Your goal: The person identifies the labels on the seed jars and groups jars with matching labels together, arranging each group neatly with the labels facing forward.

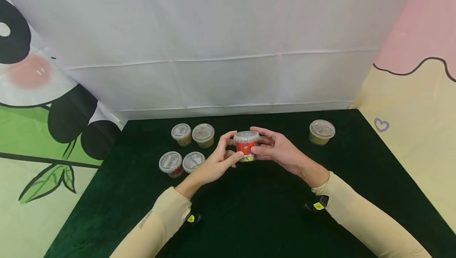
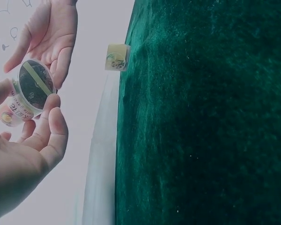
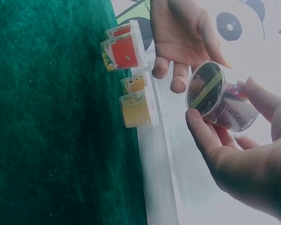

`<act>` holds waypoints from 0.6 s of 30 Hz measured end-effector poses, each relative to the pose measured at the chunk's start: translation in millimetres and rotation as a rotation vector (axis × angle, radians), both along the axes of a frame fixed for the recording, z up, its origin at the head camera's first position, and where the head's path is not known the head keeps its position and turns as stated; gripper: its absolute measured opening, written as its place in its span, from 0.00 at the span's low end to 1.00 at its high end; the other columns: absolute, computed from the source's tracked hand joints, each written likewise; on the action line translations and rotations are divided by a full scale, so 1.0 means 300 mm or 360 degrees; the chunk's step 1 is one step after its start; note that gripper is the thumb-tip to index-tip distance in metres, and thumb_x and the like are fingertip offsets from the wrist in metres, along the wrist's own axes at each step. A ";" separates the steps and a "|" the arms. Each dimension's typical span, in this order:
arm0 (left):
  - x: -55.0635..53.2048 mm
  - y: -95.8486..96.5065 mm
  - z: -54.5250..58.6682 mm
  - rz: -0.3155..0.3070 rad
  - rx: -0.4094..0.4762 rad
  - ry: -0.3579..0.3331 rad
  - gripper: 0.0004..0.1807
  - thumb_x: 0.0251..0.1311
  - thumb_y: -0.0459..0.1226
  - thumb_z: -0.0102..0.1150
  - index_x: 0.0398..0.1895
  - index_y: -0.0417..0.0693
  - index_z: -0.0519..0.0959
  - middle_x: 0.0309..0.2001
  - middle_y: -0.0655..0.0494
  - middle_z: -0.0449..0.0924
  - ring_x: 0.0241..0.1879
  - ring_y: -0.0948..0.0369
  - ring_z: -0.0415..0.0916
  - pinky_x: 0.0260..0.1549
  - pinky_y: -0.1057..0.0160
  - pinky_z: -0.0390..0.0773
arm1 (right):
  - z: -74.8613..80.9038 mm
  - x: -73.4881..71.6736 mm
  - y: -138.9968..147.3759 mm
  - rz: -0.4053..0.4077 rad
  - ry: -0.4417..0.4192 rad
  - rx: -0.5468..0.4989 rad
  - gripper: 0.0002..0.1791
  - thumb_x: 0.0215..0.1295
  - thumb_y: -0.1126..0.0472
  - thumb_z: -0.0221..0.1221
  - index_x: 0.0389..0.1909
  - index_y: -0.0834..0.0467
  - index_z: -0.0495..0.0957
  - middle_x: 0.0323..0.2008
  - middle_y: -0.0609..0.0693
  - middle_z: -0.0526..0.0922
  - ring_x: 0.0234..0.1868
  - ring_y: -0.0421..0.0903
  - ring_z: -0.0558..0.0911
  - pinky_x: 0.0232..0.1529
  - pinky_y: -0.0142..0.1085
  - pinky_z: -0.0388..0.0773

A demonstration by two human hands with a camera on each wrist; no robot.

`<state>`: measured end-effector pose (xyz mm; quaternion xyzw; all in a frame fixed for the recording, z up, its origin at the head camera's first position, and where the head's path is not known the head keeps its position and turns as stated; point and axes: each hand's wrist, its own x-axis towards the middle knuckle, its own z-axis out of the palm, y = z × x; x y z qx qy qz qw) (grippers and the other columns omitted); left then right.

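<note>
A small clear plastic tub (image 1: 245, 146) with a red printed label and transparent lid is held up over the dark cloth, between both hands. My left hand (image 1: 215, 164) grips its left side, thumb at the front and fingers behind. From the other side, my right hand (image 1: 285, 153) holds it with the thumb on the label and the index finger at the lid's rim. Both wrist views show one round end of the tub (image 3: 205, 89), dark with a yellow-green strip across it. Part of the label is covered by the fingers.
Left of the hands stand several similar lidded tubs, among them a red-labelled one (image 1: 171, 164) and a yellowish one (image 1: 203, 135). Another yellowish tub (image 1: 322, 132) stands at the back right. A dark green cloth (image 1: 256, 210) covers the table; a white sheet (image 1: 221, 52) hangs behind.
</note>
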<state>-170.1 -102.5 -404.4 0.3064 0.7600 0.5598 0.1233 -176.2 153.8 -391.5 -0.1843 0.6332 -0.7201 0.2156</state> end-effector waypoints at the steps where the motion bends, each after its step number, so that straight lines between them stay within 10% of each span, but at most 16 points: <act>1: 0.000 0.000 0.001 -0.0001 -0.0002 -0.0003 0.36 0.78 0.39 0.49 0.78 0.59 0.42 0.66 0.43 0.56 0.52 0.36 0.76 0.46 0.49 0.81 | 0.001 0.001 0.001 -0.0001 -0.0002 -0.0002 0.39 0.71 0.64 0.62 0.79 0.53 0.56 0.69 0.62 0.67 0.66 0.57 0.73 0.59 0.46 0.78; 18: 0.009 0.020 0.018 -0.0104 0.0035 0.0043 0.40 0.78 0.40 0.50 0.79 0.60 0.36 0.68 0.45 0.53 0.50 0.43 0.76 0.46 0.52 0.81 | 0.007 0.008 -0.005 0.0056 0.0019 -0.0056 0.39 0.72 0.64 0.60 0.80 0.52 0.54 0.71 0.59 0.67 0.68 0.56 0.71 0.61 0.44 0.76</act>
